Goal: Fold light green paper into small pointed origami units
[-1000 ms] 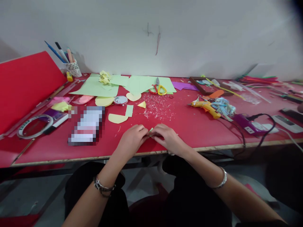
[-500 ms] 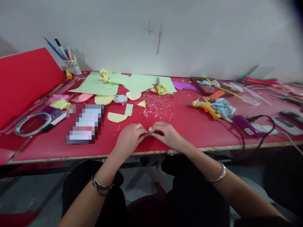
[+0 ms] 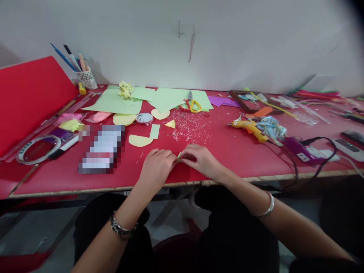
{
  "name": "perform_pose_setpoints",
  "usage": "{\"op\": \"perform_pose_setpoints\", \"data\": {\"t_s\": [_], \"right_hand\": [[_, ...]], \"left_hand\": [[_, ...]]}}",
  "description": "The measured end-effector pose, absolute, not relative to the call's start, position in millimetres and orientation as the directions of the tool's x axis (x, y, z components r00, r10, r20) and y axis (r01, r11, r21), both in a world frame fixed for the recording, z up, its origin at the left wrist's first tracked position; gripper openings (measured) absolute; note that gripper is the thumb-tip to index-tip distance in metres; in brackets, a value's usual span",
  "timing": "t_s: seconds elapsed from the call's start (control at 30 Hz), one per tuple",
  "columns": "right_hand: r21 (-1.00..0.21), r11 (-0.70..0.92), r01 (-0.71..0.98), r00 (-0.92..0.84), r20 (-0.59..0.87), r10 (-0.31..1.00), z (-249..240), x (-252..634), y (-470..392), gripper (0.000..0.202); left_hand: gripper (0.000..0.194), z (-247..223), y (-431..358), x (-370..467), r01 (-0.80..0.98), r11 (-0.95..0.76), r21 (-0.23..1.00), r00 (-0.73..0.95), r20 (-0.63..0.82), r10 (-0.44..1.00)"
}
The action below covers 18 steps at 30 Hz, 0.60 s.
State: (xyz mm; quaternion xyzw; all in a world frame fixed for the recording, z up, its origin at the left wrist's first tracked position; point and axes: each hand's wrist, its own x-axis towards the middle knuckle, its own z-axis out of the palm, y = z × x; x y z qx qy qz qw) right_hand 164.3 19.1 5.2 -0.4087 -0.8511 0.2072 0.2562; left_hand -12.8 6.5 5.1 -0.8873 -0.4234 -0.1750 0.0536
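Observation:
Near the table's front edge, my left hand [image 3: 159,165] and my right hand [image 3: 197,159] meet fingertip to fingertip. Both are closed in a pinch on a small piece of light green paper [image 3: 179,156], most of it hidden by the fingers. Just beyond the hands lie a small yellow paper cone [image 3: 171,124], a pale green paper strip [image 3: 154,131] and a cut yellow paper piece [image 3: 140,140]. White shreds [image 3: 189,127] are scattered on the red table [image 3: 216,151] past my right hand.
Scissors [image 3: 190,104] rest on green paper sheets [image 3: 167,96] at the back. To the right are a yellow glue gun [image 3: 250,129] with its cord and a purple power socket [image 3: 303,151]. Leftward lie a blurred-out phone [image 3: 102,149], a tape ring [image 3: 40,149] and a pen cup [image 3: 87,79].
My left fingers have curled further over the green paper, and it has turned to stand as a thinner sliver between the hands. The view has shifted slightly.

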Motion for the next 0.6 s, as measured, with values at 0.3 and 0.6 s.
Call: {"op": "perform_pose_setpoints", "data": {"t_s": [0.3,0.6], "right_hand": [[-0.359,0.739,0.57,-0.624,0.395,0.674,-5,166,13,0.013],[-0.493,0.71,0.504,-0.623,0.362,0.694,-4,166,22,0.011]], "left_hand": [[0.016,10,1,-7,0.854,-0.508,0.11,0.469,0.259,0.845],[0.013,12,-3,-4,0.861,-0.506,0.048,0.477,0.272,0.836]]}}
